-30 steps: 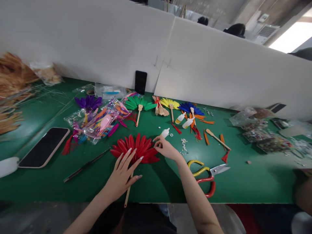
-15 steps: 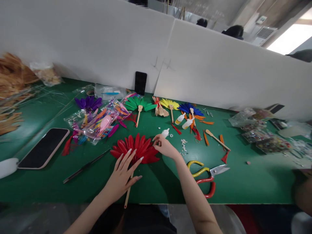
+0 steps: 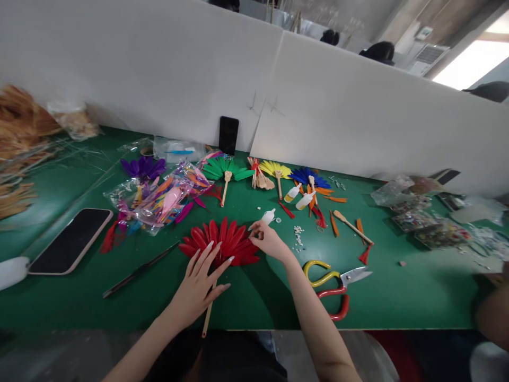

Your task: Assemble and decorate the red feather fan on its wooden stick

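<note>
A red feather fan [image 3: 225, 233] lies on the green table, its wooden handle [image 3: 207, 318] pointing toward me. My left hand [image 3: 199, 284] rests flat with fingers spread over the fan's lower middle, covering where feathers and handle meet. At the right edge of the feathers, the thumb and fingertips of my right hand [image 3: 264, 239] are pinched together; whatever is between them is too small to make out. Just behind that hand lies a small white glue bottle [image 3: 269, 216], and tiny white beads [image 3: 298, 236] are scattered to its right.
Scissors [image 3: 338, 286] lie right of my right forearm. Dark tweezers [image 3: 139, 269] and a phone [image 3: 71, 241] are at left. Behind are bagged feathers [image 3: 170, 199] and green [image 3: 226, 172], yellow [image 3: 277, 171] and blue [image 3: 312, 180] fans. A white partition [image 3: 159, 69] borders the back.
Both hands keep nearly the same pose on the fan. The whole view has shifted very slightly; nothing on the table has visibly been moved.
</note>
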Tool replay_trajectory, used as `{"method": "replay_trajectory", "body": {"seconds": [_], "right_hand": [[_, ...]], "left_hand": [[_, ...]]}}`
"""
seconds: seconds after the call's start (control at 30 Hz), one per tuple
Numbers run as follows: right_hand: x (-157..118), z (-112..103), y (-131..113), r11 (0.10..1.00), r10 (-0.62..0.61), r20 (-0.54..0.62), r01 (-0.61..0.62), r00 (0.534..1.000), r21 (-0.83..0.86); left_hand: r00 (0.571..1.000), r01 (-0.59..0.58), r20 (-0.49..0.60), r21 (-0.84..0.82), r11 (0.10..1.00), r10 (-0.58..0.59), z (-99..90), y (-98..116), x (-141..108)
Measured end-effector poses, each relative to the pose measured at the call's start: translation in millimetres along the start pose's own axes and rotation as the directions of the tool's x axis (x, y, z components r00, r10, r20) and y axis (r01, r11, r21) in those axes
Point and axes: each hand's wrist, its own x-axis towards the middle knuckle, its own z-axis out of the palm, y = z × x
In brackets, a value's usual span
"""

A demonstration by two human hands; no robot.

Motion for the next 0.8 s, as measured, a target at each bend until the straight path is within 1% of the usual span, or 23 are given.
{"method": "replay_trajectory", "body": {"seconds": [0.47,0.63,0.8], "right_hand": [[0,2,2,1.0,-0.015,-0.026,0.015,1.0,0.002],[-6,-2,2,1.0,-0.03,-0.04,0.03,0.999,0.002],[-15,-7,0,0.998,-0.048,-0.073,0.05,0.996,0.025]], "left_hand": [[1.0,0.006,-0.015,0.001,1.0,-0.006,-1.1,1,0],[1.0,0.008,-0.027,-0.007,1.0,-0.008,-1.0,1,0],[1.0,0.008,-0.007,-0.013,1.0,-0.008,-1.5,1,0]]}}
